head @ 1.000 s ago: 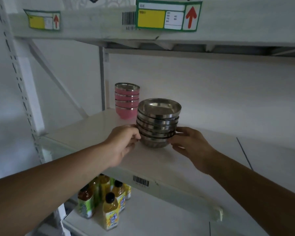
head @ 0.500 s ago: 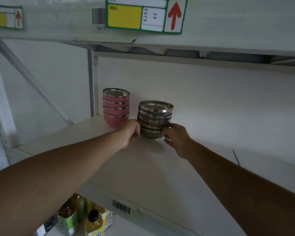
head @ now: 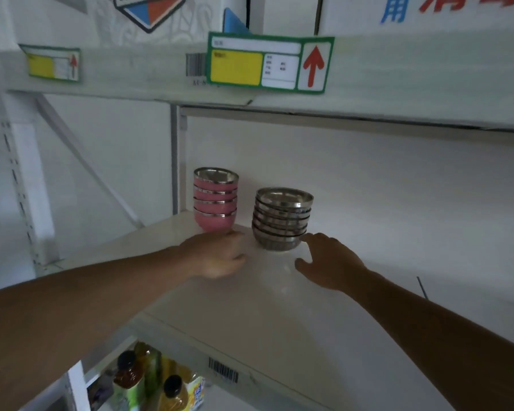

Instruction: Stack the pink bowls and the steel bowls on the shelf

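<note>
Toward the back left corner of the white shelf board, the nested pink steel-rimmed bowls and nested steel bowls stand side by side, apparently complete; left hand loosely curled, right hand spread, both empty.

Stack of pink bowls stands left of stack of steel bowls, far back on white shelf.

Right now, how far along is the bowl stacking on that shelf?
Nearly done. The pink bowls stand nested in one stack at the back of the shelf, the steel bowls in another beside it. The left hand holds nothing; the right hand is open, fingertips at the steel stack's base. No loose bowls show.
</note>
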